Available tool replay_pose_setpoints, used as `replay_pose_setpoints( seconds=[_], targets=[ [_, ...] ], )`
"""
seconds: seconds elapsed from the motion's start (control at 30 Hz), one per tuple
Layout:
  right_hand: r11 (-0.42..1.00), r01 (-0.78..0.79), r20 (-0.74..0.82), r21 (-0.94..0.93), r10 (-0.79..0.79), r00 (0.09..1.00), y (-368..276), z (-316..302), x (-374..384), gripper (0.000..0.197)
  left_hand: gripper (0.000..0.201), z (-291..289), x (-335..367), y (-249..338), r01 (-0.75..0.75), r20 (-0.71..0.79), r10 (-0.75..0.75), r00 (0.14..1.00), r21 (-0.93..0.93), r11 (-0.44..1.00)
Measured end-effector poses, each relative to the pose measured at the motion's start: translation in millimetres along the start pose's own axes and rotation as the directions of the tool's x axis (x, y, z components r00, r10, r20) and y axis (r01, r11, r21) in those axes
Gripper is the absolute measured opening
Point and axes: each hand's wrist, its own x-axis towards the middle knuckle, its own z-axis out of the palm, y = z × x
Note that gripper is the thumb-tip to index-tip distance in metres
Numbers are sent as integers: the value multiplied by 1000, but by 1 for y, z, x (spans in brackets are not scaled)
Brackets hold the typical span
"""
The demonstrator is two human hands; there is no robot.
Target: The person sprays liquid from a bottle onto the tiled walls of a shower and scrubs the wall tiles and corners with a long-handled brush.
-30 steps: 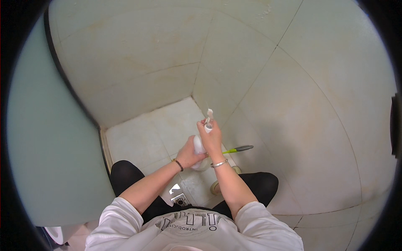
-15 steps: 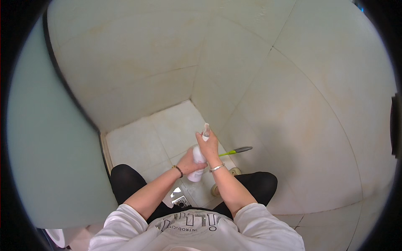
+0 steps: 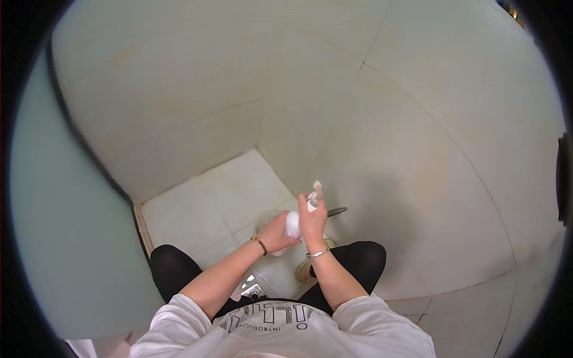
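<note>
White plastic-looking bottle in the head view, just below the middle of the scene, between two bare hands. Grasped from the left side by the left hand, with fingers around the body. Long axis slanting, from a lower end toward the wearer and slightly left, up to a rounded white part just beside the right hand. Clasped in that right hand: a small white-and-clear piece, pump-like in look, with a pale tip pointing away from the wearer. In the view, piece farther out and to the right of the bottle; left hand nearer to the bottle's body. Cannot tell whether in contact with each other.

Behind the left hand, a faint translucent object, mostly covered, of unclear kind. Just past the right hand, a dark grey handle. Hemmed in on the right by a pale tiled wall; black-clad knees on both sides. Below, a tiled floor, a pale shoe and a metal drain. Chief obstruction: the right hand itself, over the bottle's right side.
</note>
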Motion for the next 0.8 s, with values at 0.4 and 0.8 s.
replay_pose_setpoints(
  seconds=[0.4, 0.8],
  targets=[
    [998, -38, -47, -45, 36, 998, 5, -28, -17, 31, 81, 26, -14, 7, -16, 116, 13, 993, 18, 1000],
    [898, 420, -129, 130, -404, 906, -156, -58, 64, 26, 80, -33, 60, 137, -464, -427, 458, 780, 96, 881]
  ],
)
